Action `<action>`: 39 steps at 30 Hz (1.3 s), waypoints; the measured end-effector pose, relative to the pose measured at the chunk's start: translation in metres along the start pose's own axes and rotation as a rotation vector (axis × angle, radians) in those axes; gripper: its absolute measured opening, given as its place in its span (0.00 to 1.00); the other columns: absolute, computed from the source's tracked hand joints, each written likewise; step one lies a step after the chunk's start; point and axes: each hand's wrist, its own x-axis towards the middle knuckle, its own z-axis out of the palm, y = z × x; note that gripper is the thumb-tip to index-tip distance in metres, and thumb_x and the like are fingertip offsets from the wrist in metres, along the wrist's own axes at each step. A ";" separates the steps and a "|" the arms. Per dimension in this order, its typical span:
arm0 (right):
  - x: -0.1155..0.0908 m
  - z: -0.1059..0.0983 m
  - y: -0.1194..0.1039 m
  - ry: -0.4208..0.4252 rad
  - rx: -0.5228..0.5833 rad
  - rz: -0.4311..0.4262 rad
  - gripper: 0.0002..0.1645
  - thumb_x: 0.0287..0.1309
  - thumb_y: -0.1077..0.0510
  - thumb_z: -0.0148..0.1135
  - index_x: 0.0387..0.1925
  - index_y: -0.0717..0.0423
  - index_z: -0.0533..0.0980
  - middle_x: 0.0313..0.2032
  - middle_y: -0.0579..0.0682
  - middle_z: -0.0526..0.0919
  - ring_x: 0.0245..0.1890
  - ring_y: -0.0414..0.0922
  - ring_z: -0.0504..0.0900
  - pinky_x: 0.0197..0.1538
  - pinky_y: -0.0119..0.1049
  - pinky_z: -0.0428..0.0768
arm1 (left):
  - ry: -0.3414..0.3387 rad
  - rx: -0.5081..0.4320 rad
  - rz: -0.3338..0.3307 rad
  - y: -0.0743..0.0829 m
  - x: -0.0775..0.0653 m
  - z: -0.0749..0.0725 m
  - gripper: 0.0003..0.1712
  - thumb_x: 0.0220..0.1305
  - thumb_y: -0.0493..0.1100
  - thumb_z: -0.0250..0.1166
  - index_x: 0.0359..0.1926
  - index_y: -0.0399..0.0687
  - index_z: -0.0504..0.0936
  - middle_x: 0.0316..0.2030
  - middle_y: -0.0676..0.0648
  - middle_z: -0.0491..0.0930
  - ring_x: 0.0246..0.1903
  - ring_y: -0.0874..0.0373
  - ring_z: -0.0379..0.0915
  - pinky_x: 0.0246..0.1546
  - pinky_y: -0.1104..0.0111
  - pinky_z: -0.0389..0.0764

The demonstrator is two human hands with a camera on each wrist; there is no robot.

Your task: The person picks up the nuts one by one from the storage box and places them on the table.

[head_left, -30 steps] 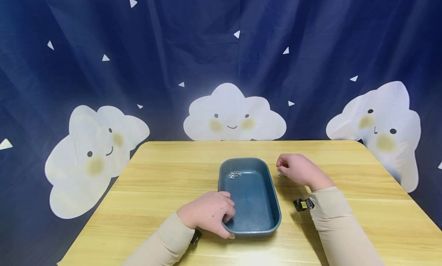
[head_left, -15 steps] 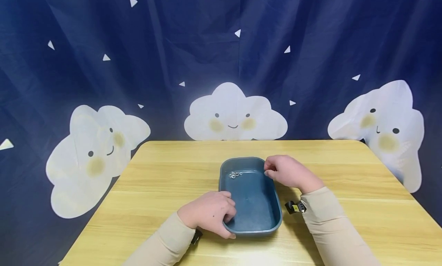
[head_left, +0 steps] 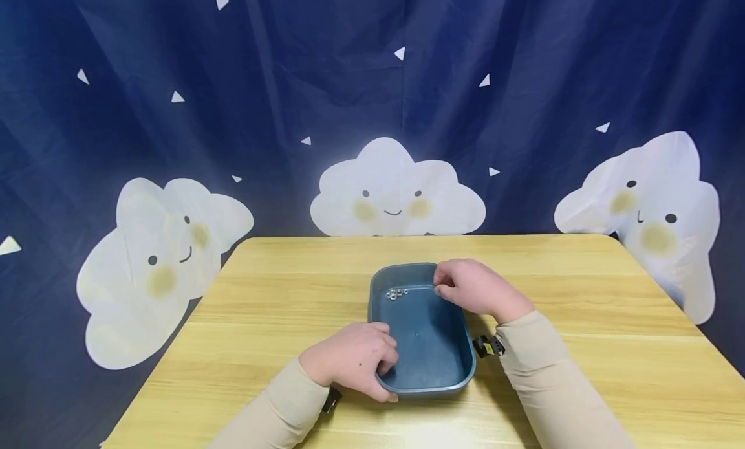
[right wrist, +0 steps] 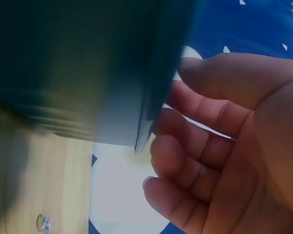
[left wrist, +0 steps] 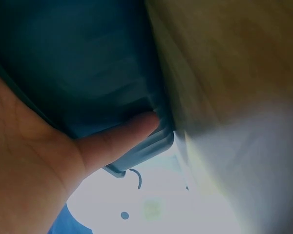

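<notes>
A dark teal plastic tray [head_left: 425, 345] lies on the wooden table, with several small shiny rings [head_left: 396, 294] in its far left part. My left hand [head_left: 354, 358] grips the tray's near left corner, fingers curled over the rim; the left wrist view shows the thumb [left wrist: 122, 141] against the tray. Over the far right rim hovers my right hand [head_left: 477, 288], its fingers curled and thumb close to the forefinger. Those tips are partly hidden by the tray wall in the right wrist view, so anything between them cannot be seen. One ring [right wrist: 44, 223] lies on the table outside the tray.
The wooden table [head_left: 291, 287] extends on both sides of the tray. Behind its far edge hangs a dark blue curtain [head_left: 326, 61] with white clouds. A small black wrist camera [head_left: 489, 346] sits under the right cuff, close to the tray's right wall.
My right hand has moved left from a shiny ring at the table beside the tray to over the tray's far right rim. The left hand keeps its grip on the corner.
</notes>
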 end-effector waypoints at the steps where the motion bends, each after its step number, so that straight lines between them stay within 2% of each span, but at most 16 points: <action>1: 0.001 -0.001 -0.001 0.000 -0.005 -0.001 0.02 0.62 0.57 0.67 0.33 0.47 0.80 0.28 0.39 0.79 0.27 0.40 0.74 0.36 0.39 0.76 | 0.004 0.001 0.003 0.000 0.000 0.000 0.29 0.43 0.68 0.75 0.13 0.62 0.66 0.19 0.67 0.60 0.27 0.69 0.56 0.24 0.80 0.57; 10: 0.008 -0.015 -0.007 0.018 -0.061 -0.042 0.02 0.62 0.57 0.67 0.33 0.47 0.81 0.29 0.39 0.79 0.29 0.40 0.75 0.39 0.42 0.76 | 0.005 -0.003 -0.001 0.000 0.000 0.000 0.29 0.43 0.68 0.75 0.13 0.62 0.65 0.18 0.67 0.60 0.26 0.69 0.56 0.23 0.80 0.57; 15: 0.018 -0.012 -0.017 -0.026 -0.064 -0.066 0.02 0.63 0.56 0.65 0.33 0.47 0.81 0.30 0.38 0.79 0.30 0.41 0.75 0.40 0.41 0.76 | 0.009 0.000 0.002 0.001 0.000 -0.001 0.30 0.43 0.68 0.75 0.13 0.62 0.65 0.18 0.67 0.61 0.26 0.69 0.56 0.23 0.80 0.57; 21: 0.030 0.003 -0.030 -0.084 -0.111 -0.054 0.01 0.61 0.58 0.65 0.34 0.50 0.81 0.30 0.40 0.79 0.30 0.42 0.74 0.39 0.41 0.76 | 0.010 0.000 0.004 0.001 0.000 -0.001 0.29 0.44 0.68 0.75 0.13 0.62 0.65 0.18 0.67 0.60 0.26 0.69 0.56 0.23 0.80 0.57; 27: 0.047 0.033 -0.043 -0.105 -0.225 -0.070 0.06 0.59 0.57 0.66 0.38 0.53 0.81 0.32 0.44 0.80 0.30 0.44 0.76 0.38 0.43 0.78 | 0.009 -0.011 0.007 0.000 0.000 0.001 0.29 0.44 0.68 0.75 0.13 0.62 0.65 0.18 0.67 0.61 0.26 0.69 0.56 0.24 0.80 0.57; 32: 0.051 0.053 -0.044 -0.110 -0.258 -0.046 0.01 0.60 0.57 0.66 0.34 0.49 0.80 0.29 0.42 0.75 0.28 0.42 0.73 0.33 0.39 0.75 | 0.009 -0.013 0.015 -0.001 0.002 0.002 0.28 0.45 0.68 0.74 0.13 0.62 0.67 0.18 0.67 0.62 0.26 0.69 0.57 0.25 0.80 0.58; 35: 0.052 0.059 -0.044 -0.108 -0.262 -0.039 0.02 0.61 0.58 0.65 0.32 0.48 0.79 0.27 0.41 0.73 0.27 0.41 0.71 0.30 0.37 0.73 | 0.007 -0.002 0.014 -0.002 0.001 0.002 0.29 0.45 0.69 0.74 0.13 0.62 0.67 0.18 0.67 0.62 0.26 0.69 0.57 0.26 0.80 0.58; 37: 0.053 0.063 -0.044 -0.109 -0.268 -0.038 0.01 0.60 0.58 0.64 0.35 0.49 0.80 0.28 0.42 0.74 0.27 0.41 0.72 0.31 0.37 0.74 | 0.006 0.005 0.011 -0.002 0.000 0.002 0.29 0.44 0.69 0.74 0.13 0.63 0.66 0.18 0.67 0.62 0.26 0.69 0.57 0.26 0.79 0.58; 39: 0.054 0.066 -0.044 -0.114 -0.277 -0.029 0.05 0.60 0.58 0.64 0.39 0.49 0.80 0.30 0.42 0.77 0.29 0.41 0.74 0.32 0.37 0.76 | 0.006 0.011 0.011 -0.002 0.000 0.002 0.29 0.44 0.69 0.74 0.13 0.63 0.66 0.18 0.67 0.62 0.27 0.68 0.57 0.26 0.79 0.58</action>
